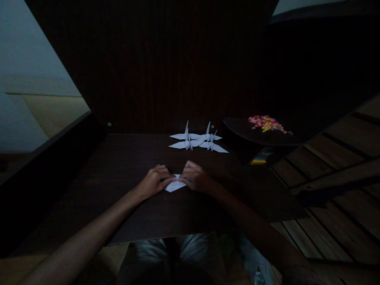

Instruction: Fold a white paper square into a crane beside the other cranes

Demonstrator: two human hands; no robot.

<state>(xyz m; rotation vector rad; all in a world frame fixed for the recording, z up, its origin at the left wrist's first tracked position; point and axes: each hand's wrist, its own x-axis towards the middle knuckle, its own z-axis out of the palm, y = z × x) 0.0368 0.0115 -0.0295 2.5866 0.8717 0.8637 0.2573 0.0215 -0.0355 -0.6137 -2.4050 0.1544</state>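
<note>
A small folded piece of white paper (175, 186) lies on the dark wooden tabletop (142, 221), in front of my body. My left hand (157, 180) grips its left side, thumb pressed on the paper and fingers curled. From the right, my right hand (196, 177) pinches the other side, with the thumb tips close together at the middle. The hands cover both ends of the paper. Just beyond them stands a cluster of several white origami cranes (187, 143), their wings overlapping and thin points sticking up.
On a rounded dark shelf (234, 126) to the right sits a heap of small pink, yellow and red pieces (267, 123). A tall dark panel (166, 67) rises behind the cranes. A low dark side wall (59, 158) borders the left. Wooden slats (341, 158) are at the right.
</note>
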